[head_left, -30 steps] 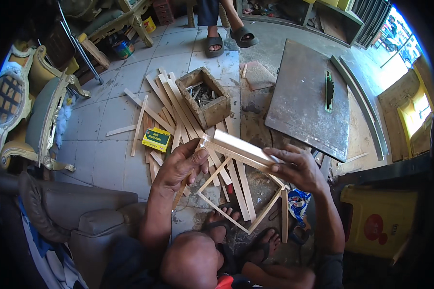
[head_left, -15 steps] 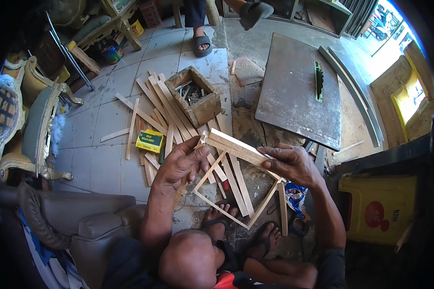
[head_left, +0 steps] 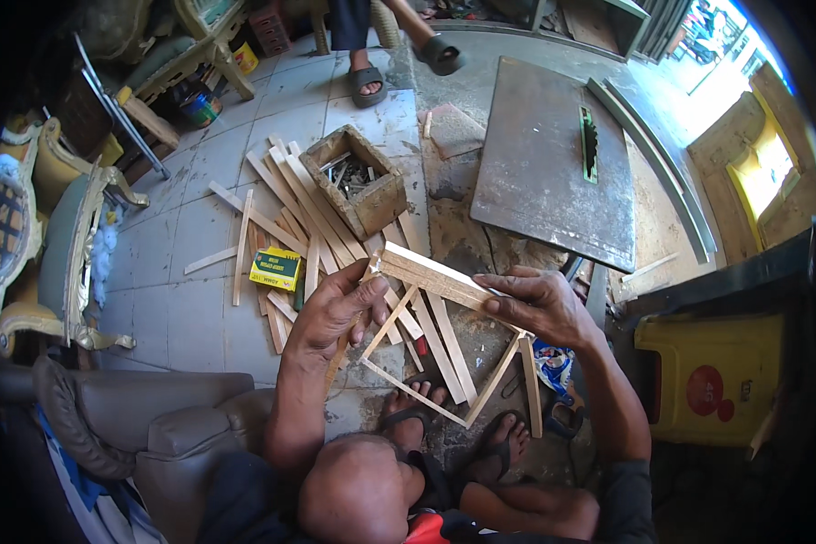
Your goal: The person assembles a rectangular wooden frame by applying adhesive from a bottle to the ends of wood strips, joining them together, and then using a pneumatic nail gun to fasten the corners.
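Both hands hold up a light wooden frame [head_left: 414, 392] made of thin strips, with a wider board [head_left: 440, 279] along its upper side. My left hand [head_left: 340, 313] is closed around the left corner, by the board's end. Against the board's right part, my right hand [head_left: 546, 306] presses thumb and fingers. A short wooden leg [head_left: 530, 390] hangs below the right corner; another strip runs down under my left hand. The frame's lower edge is above my sandalled feet [head_left: 500, 444]. Part of the left corner is hidden by my fingers.
Loose wooden strips [head_left: 299, 204] lie ahead on the tiles, beside a wooden box [head_left: 378, 204] of metal bits and a yellow-green carton [head_left: 275, 269]. A saw table [head_left: 539, 154] with a toothed blade stands right. Another person's foot [head_left: 368, 86] is beyond; a yellow stool [head_left: 712, 381] is right.
The other person's raised foot has come down and left toward the floor. My hands keep their hold on the frame, with hardly any movement; the view has shifted slightly.
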Tool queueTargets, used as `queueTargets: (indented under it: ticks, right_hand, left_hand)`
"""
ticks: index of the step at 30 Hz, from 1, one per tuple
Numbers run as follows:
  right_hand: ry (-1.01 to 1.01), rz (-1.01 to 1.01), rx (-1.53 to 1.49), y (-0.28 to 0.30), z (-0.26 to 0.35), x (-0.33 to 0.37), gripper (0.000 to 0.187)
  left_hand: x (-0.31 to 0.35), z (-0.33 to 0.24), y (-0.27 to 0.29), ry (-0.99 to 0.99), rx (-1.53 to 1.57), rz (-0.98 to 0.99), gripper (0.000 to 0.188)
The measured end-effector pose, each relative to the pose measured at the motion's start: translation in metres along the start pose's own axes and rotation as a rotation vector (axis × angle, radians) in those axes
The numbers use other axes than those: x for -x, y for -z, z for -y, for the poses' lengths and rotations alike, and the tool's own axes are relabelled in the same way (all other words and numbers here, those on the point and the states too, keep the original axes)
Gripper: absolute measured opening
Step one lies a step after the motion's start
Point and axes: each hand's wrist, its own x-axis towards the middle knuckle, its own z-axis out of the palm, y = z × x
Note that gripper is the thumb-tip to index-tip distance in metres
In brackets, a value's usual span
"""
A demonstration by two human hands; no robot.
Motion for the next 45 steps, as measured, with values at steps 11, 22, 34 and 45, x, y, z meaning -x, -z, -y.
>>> queueTargets:
  ticks: [11,22,34,45]
  right_hand:
    - [0.145,-0.152,0.274,-0.041,0.009,-0.016,0.032]
    - [0.227,-0.271,0.33,-0.067,0.015,-0.03,0.024]
    - [0.105,-0.126,0.426,-0.047,-0.001,-0.03,0.027]
    - [0.179,-0.361,-0.03,-0.041,-0.045,0.013,0.038]
  left_hand:
    - [-0.005,0.066,0.054,-0.127,0.302,-0.023,0.046]
    - [0.002,0.082,0.078,-0.158,0.411,0.003,0.057]
    - [-0.005,0.071,0.065,-0.034,0.346,0.017,0.047]
    - [-0.03,0.013,0.065,-0.153,0.417,-0.264,0.053]
